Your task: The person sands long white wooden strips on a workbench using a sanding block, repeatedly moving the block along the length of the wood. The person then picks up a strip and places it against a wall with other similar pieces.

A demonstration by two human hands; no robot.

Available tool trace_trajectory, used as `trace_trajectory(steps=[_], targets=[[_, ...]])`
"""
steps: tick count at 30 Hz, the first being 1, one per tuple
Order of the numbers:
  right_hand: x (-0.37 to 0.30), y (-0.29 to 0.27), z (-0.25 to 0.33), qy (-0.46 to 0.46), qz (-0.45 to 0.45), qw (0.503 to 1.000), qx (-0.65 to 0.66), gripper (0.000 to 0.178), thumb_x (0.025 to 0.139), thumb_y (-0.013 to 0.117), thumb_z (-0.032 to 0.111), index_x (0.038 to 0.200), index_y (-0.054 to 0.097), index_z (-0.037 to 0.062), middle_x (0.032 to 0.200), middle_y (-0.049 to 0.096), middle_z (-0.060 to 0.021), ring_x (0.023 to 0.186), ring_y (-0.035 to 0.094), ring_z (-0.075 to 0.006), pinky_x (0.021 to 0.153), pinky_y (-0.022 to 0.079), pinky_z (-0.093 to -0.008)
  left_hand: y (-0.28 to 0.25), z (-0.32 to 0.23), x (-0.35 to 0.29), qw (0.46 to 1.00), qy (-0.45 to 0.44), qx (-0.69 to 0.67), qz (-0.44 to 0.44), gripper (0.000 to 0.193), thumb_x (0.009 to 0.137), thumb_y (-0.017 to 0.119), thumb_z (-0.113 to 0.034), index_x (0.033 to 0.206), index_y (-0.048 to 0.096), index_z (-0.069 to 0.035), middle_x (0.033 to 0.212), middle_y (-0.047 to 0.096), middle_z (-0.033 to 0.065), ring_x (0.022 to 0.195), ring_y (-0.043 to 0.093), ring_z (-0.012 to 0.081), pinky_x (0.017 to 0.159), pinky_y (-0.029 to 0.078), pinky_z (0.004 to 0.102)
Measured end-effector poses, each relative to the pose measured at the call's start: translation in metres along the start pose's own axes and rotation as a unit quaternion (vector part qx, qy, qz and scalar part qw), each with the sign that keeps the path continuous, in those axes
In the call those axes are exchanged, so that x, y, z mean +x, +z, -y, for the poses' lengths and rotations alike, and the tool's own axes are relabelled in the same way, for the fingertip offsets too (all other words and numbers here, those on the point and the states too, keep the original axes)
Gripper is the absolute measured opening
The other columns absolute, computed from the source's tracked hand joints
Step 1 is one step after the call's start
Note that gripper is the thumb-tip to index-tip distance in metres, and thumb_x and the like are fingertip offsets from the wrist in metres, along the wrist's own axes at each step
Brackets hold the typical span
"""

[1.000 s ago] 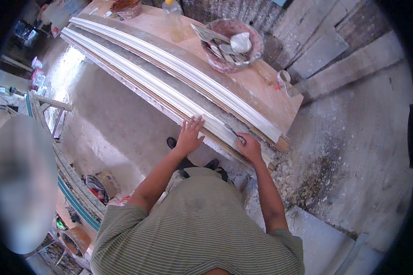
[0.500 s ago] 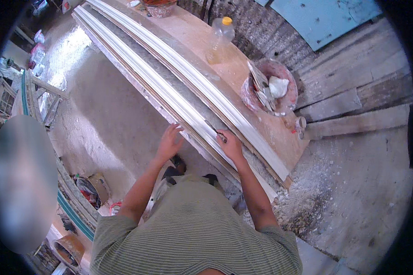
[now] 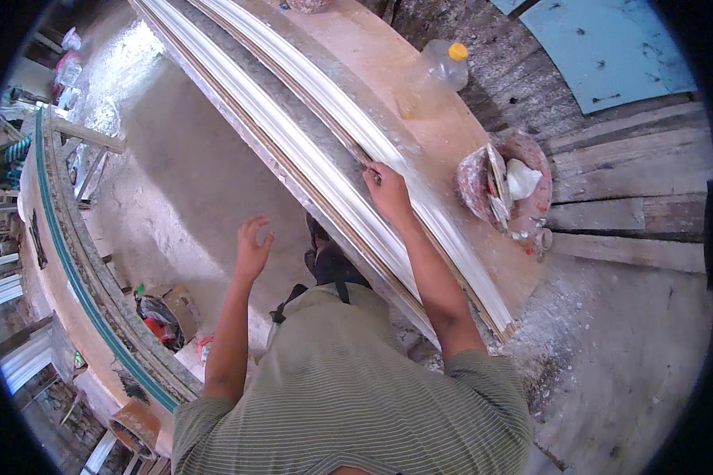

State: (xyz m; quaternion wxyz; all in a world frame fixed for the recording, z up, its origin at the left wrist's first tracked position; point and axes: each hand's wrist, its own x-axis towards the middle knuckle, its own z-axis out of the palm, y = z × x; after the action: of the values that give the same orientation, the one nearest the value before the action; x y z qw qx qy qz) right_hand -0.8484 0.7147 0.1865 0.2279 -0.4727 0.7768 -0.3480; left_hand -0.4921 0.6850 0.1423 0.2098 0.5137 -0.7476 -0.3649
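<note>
- White mouldings lie along the tabletop.
- Right hand: grip clasping a thin dark tool, at the far moulding.
- Left hand: grip released, left of the tabletop.

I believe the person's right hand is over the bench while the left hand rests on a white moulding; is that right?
Not quite: the head view shows the left hand open in the air, touching no white moulding, while the right hand is over the bench.
</note>
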Motion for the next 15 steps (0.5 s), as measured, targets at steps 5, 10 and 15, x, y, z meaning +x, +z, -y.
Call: trace_trajectory(steps=[5, 10, 15], targets=[[0.001, 0.013, 0.007, 0.030, 0.074, 0.997, 0.013, 0.027, 0.091, 0.068, 0.024, 0.111, 0.071, 0.0069, 0.106, 0.070, -0.0172, 0.096, 0.068, -0.0354, 0.084, 0.054, -0.0418, -0.023, 0.011, 0.036, 1.000, 0.002, 0.003, 0.018, 0.033, 0.087, 0.071, -0.009, 0.119, 0.063, -0.010, 0.133, 0.057, 0.0152, 0.128, 0.050, 0.0347, 0.109, 0.040, 0.0445], [-0.009, 0.024, 0.011, 0.039, 0.043, 0.998, 0.022, 0.025, 0.090, 0.069, 0.023, 0.111, 0.072, 0.0098, 0.098, 0.069, -0.0149, 0.091, 0.067, -0.0343, 0.081, 0.054, -0.0428, -0.045, 0.010, 0.077, 0.999, -0.028, -0.007, 0.028, 0.032, 0.087, 0.070, -0.008, 0.118, 0.064, -0.009, 0.129, 0.060, 0.0152, 0.123, 0.055, 0.0347, 0.107, 0.041, 0.0428], [0.021, 0.044, 0.038, -0.052, 0.003, 0.998, -0.026, 0.021, 0.087, 0.072, 0.017, 0.107, 0.071, 0.0106, 0.100, 0.071, -0.0104, 0.081, 0.071, -0.0294, 0.070, 0.057, -0.0389, -0.059, 0.010, 0.112, 0.997, -0.046, -0.038, 0.040, 0.031, 0.087, 0.069, -0.008, 0.117, 0.065, -0.010, 0.129, 0.061, 0.0147, 0.122, 0.056, 0.0343, 0.106, 0.042, 0.0415]])
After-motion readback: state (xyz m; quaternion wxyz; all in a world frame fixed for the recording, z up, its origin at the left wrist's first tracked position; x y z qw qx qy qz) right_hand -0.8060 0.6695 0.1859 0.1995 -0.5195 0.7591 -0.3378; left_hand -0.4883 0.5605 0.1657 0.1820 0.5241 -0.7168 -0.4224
